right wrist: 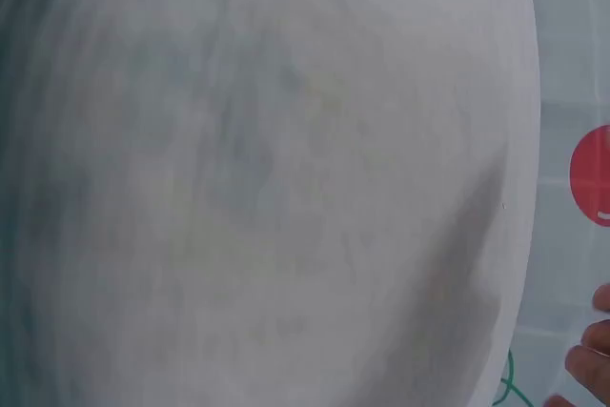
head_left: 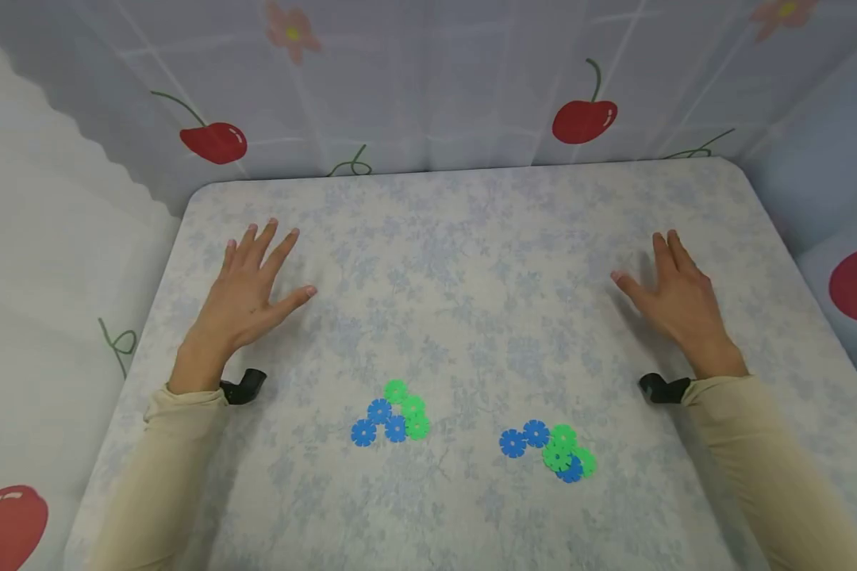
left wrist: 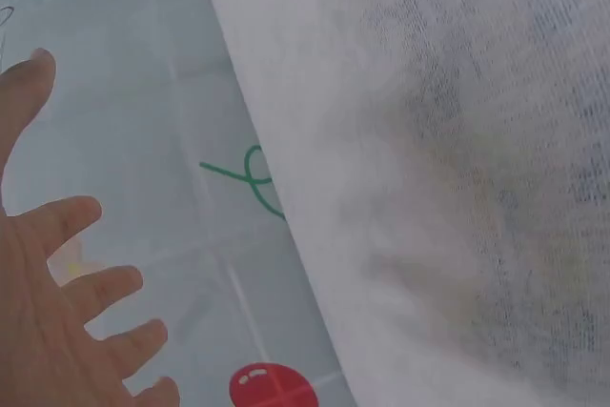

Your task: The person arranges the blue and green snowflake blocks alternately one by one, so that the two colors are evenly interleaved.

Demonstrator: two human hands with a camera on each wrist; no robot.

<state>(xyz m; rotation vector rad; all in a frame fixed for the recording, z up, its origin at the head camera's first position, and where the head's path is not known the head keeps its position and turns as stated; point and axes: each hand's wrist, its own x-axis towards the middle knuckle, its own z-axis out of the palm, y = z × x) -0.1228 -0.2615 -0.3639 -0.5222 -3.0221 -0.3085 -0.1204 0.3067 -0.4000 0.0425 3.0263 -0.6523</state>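
My left hand (head_left: 246,297) is over the left part of the table, fingers spread and holding nothing. Over the right part, my right hand (head_left: 678,305) has its thumb apart from straight fingers, also with nothing in it. Between the hands, nearer the front, lie two groups of small notched discs. The left group has blue discs (head_left: 379,411) beside green discs (head_left: 413,407). In the right group, blue discs (head_left: 513,443) lie next to overlapping green discs (head_left: 563,436), with one blue disc partly covered. Neither hand touches a disc. Only fingertips of the right hand (right wrist: 593,355) show in the right wrist view.
A pale cloth with a blue floral pattern covers the table (head_left: 436,277). Behind it hangs a curtain (head_left: 428,87) printed with cherries and flowers. Black wrist mounts (head_left: 245,387) stick out at both cuffs.
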